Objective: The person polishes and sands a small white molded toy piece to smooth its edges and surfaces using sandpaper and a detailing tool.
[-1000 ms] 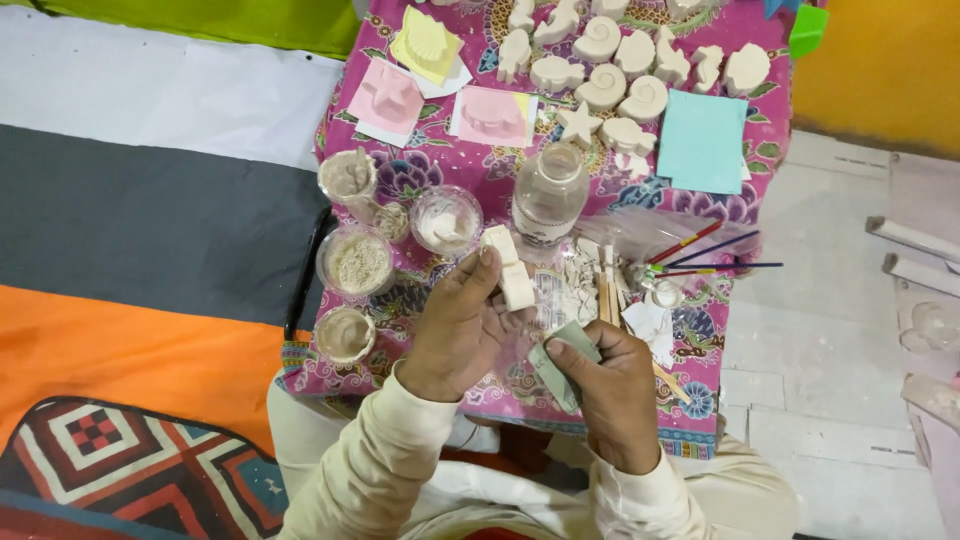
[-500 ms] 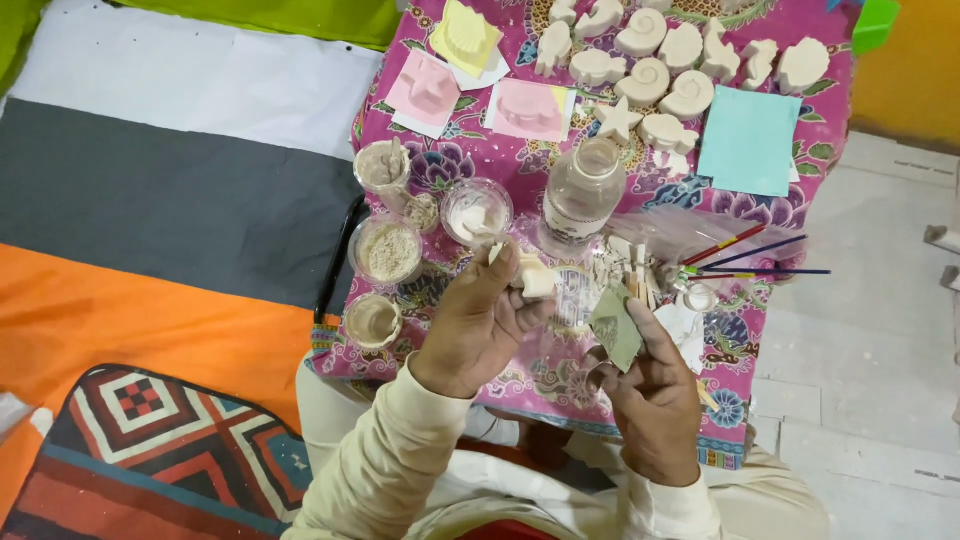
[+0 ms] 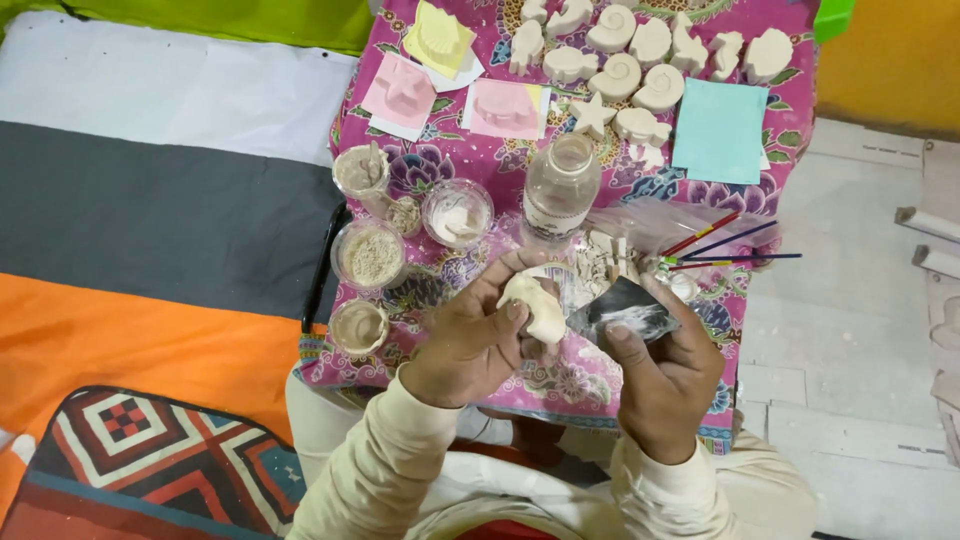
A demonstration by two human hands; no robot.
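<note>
A: Plaster cast (image 3: 537, 305): location and grip?

B: Centre of view, above the pink floral cloth (image 3: 470, 150). Left hand (image 3: 470, 345) is closed around it, thumb on top. Right hand (image 3: 665, 375) pinches a dark sanding sheet (image 3: 625, 310) at its 3 o'clock, touching.

A: Progress?

B: Judged partway: the cast looks smooth but remains in hand; finished shell shapes (image 3: 640, 55) lie at 12 o'clock.

A: Packages?

B: Clear bottle (image 3: 560, 190) at 12; powder cups (image 3: 372, 255) at 9; turquoise card (image 3: 720, 130) at 1.
</note>
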